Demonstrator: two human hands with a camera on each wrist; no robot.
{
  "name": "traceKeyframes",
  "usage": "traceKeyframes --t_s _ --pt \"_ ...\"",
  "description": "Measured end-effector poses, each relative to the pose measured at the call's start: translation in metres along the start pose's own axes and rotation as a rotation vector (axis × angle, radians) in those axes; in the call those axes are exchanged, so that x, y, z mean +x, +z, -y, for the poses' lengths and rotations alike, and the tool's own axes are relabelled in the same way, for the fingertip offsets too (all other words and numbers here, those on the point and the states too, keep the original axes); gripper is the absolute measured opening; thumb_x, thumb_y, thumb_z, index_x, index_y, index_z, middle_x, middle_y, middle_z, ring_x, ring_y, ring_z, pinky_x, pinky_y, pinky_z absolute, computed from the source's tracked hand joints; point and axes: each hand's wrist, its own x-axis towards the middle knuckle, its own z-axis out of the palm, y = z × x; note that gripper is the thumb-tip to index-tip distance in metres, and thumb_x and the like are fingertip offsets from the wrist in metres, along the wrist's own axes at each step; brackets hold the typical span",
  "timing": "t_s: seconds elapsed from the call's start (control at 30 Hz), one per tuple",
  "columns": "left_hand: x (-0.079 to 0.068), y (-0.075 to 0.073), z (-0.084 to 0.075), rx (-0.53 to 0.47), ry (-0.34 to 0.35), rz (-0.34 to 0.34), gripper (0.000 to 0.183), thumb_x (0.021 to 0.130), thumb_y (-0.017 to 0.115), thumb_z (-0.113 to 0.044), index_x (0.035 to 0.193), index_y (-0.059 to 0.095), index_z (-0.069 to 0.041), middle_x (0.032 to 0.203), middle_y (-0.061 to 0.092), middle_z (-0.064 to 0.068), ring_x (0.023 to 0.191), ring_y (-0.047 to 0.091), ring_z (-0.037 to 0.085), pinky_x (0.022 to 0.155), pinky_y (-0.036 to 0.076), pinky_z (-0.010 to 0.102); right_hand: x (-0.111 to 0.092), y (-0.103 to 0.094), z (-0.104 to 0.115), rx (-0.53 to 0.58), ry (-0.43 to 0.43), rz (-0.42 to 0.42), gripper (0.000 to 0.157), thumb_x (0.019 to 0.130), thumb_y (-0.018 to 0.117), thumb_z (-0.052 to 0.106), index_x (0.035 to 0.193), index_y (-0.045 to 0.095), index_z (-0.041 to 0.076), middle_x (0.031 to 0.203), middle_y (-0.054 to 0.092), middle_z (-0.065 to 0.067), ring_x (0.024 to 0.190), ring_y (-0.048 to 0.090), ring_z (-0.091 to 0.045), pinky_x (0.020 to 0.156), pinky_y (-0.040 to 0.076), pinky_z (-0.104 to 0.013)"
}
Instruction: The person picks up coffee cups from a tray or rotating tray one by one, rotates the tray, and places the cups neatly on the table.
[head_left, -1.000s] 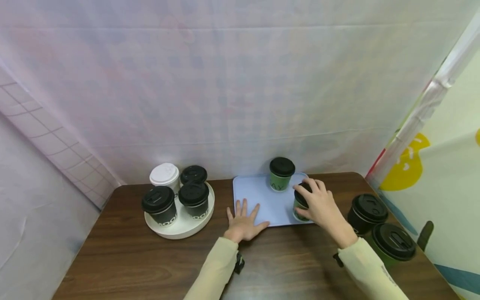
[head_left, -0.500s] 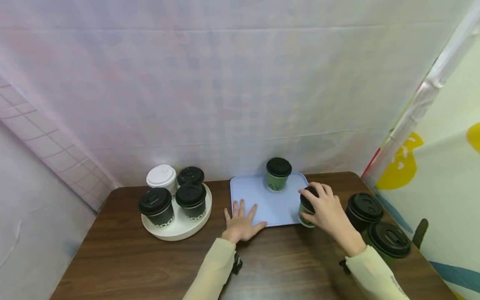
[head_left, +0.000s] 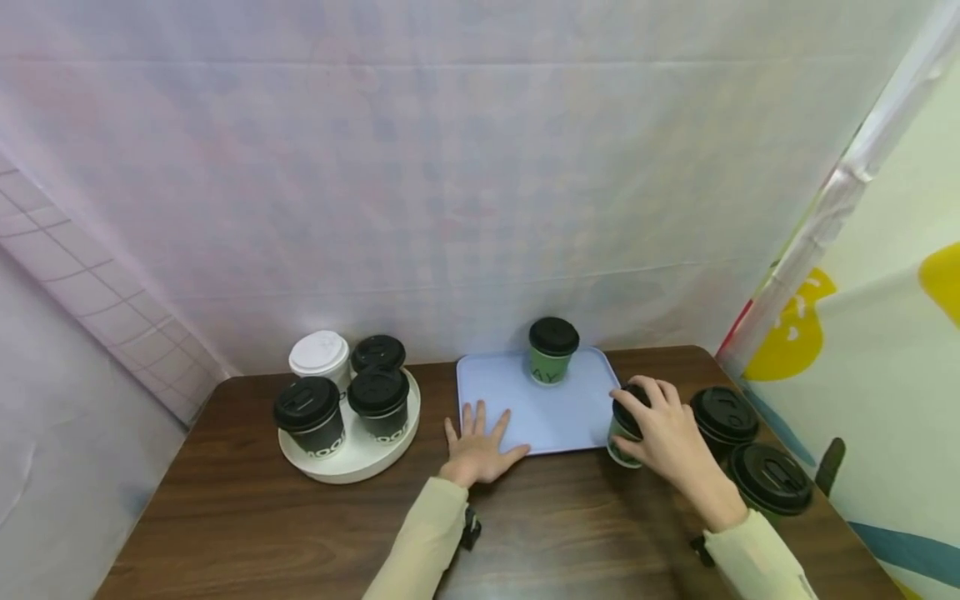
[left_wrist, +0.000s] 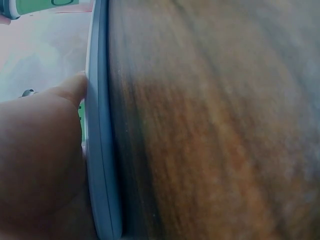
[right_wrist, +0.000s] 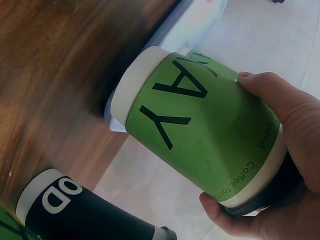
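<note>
My right hand [head_left: 660, 433] grips a green paper coffee cup [head_left: 619, 442] with a black lid, thumb and fingers round its upper part. Large dark letters run over its green side in the right wrist view. The cup stands upright at the right front corner of a pale blue tray [head_left: 495, 379], overlapping its edge in the head view. With fingers spread, my left hand [head_left: 477, 454] rests flat on the tray's front left part; the left wrist view shows the thumb by the tray rim [left_wrist: 102, 150]. Another green coffee cup [head_left: 550, 367] is at the tray's back.
At left, a round white tray [head_left: 352, 475] bears several lidded cups, one with a white lid [head_left: 318, 354]. Two more black-lidded cups, a dark one [head_left: 723, 417] and a green one [head_left: 770, 479], stand right of my right hand. A curtain [head_left: 450, 208] hangs behind the table.
My right hand has moved the green coffee cup rightward and slightly toward me, from on the tray to its right front corner. My left hand keeps its place on the tray.
</note>
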Motion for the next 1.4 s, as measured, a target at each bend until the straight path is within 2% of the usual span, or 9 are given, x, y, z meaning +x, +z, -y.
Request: traceKeyframes --t_s 0.43,1.07,1.4 --pt "-0.002 -0.003 0.002 -0.029 0.001 -0.011 0.079 0.099 0.044 -0.072 0.164 0.032 -0.028 0.175 0.011 0.02 0.163 0.004 0.045 0.125 0.004 0.073 -0.012 0.0 -0.007 -0.013 -0.024 -0.063 0.071 0.062 0.1 0.03 0.124 0.07 0.014 0.126 0.06 -0.022 0.108 0.059 -0.049 0.057 0.053 -0.058" --pt "-0.001 0.001 0.004 -0.027 0.007 -0.004 0.081 0.098 0.043 -0.073 0.164 0.031 -0.028 0.175 0.009 0.021 0.162 0.004 0.046 0.125 0.004 0.074 -0.022 0.001 -0.004 -0.001 -0.008 -0.035 0.07 0.062 0.1 0.03 0.124 0.071 0.014 0.127 0.06 -0.021 0.11 0.06 -0.05 0.056 0.055 -0.057" --pt "-0.001 0.0 0.002 -0.028 0.013 -0.002 0.08 0.099 0.043 -0.072 0.164 0.031 -0.028 0.175 0.009 0.021 0.162 0.003 0.046 0.125 0.004 0.074 -0.025 0.004 -0.005 -0.001 -0.006 -0.052 0.069 0.061 0.1 0.029 0.122 0.072 0.014 0.126 0.061 -0.021 0.108 0.061 -0.05 0.056 0.055 -0.057"
